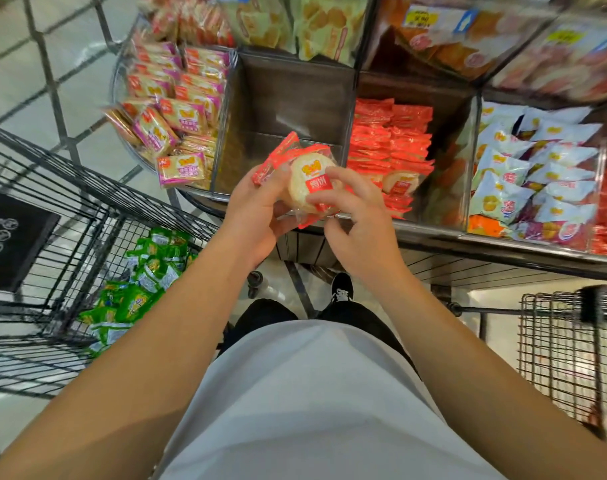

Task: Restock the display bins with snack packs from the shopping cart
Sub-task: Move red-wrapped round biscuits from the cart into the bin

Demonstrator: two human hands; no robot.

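At far left the wire shopping cart holds a heap of green snack packs in its basket. Above it, a curved bin is stacked with pink-edged cracker packs. Next comes the dark clear-walled bin, its floor bare where visible. Just in front of its near wall both hands meet on a small bunch of red-and-clear rice cracker packs — the left hand has its grip curled round them from below and the left, thumb across the red edge, while the right hand pinches the front pack's right side with thumb and forefinger, other fingers loosely bent. Right of the hands, a bin of matching red packs stands nearly full, then a bin of pale blue packs. At lower right, a second wire cart shows.
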